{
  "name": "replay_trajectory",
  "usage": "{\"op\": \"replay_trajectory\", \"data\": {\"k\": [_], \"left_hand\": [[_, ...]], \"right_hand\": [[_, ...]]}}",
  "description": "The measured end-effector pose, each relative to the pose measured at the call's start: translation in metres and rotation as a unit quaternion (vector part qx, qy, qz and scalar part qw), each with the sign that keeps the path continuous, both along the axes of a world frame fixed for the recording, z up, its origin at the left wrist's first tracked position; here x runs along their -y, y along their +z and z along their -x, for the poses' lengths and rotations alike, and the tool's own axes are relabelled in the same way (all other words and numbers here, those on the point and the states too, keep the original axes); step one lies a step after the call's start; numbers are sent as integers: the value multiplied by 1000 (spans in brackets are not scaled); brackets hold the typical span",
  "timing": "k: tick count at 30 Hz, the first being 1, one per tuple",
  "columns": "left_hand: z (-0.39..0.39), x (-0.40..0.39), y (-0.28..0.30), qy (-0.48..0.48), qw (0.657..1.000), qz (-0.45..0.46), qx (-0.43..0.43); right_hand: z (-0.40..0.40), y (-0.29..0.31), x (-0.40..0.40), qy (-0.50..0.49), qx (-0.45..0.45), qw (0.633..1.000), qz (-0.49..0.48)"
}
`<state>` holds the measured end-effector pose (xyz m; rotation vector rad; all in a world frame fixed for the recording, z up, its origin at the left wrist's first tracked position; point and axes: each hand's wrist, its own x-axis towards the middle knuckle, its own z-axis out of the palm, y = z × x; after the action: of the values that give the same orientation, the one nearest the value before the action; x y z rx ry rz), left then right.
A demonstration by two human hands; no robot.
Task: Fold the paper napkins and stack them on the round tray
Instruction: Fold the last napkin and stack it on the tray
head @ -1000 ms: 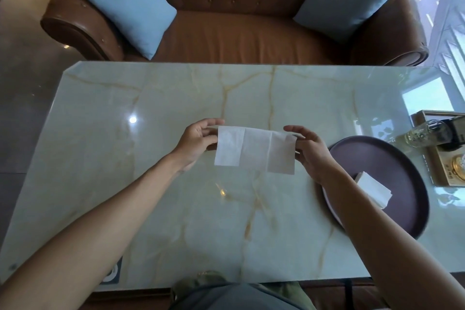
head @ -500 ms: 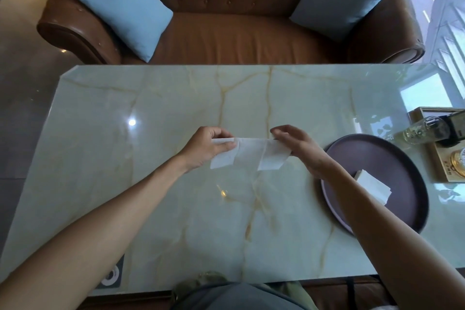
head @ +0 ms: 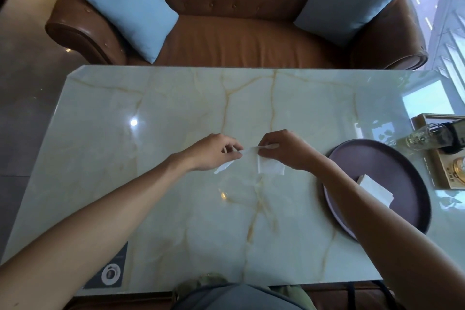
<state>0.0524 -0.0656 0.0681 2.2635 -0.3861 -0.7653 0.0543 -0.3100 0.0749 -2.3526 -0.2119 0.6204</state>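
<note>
A white paper napkin [head: 270, 170] hangs between both hands over the middle of the marble table. My left hand [head: 211, 155] pinches its left end and my right hand [head: 286, 151] pinches its right end, fingertips almost touching. The napkin is bunched and doubled, with corners drooping below each hand. To the right lies the round dark tray [head: 392, 171], and on it a folded white napkin [head: 376, 190], partly hidden by my right forearm.
The marble table [head: 176, 108] reaches from sofa to my lap. A wooden box [head: 440, 176] with a glass bottle [head: 427, 136] stands at the right edge, just beyond the tray. A brown leather sofa [head: 239, 35] with two blue cushions faces me.
The napkin was held stretched flat between my hands. Both hands have moved toward each other and lowered, so the sheet is now folded together and much narrower.
</note>
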Motion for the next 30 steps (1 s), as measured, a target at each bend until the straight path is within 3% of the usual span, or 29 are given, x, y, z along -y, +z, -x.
{"op": "replay_trajectory", "data": {"k": [4,10,15,24,30], "left_hand": [[2,6,0,-31,996,-55,66],[6,12,9,-38,992,-73,97],[5,10,11,-23,995,-53,81],[13,-25,-6,-11,993,-55,107],[16,-46,-15,-8,995,-80,52]], "right_hand": [[0,2,6,33,11,998,47],[2,13,-3,72,24,994,78],[2,20,-15,110,47,986,116],[-2,33,2,75,34,987,138],[-1,43,1,90,56,981,159]]}}
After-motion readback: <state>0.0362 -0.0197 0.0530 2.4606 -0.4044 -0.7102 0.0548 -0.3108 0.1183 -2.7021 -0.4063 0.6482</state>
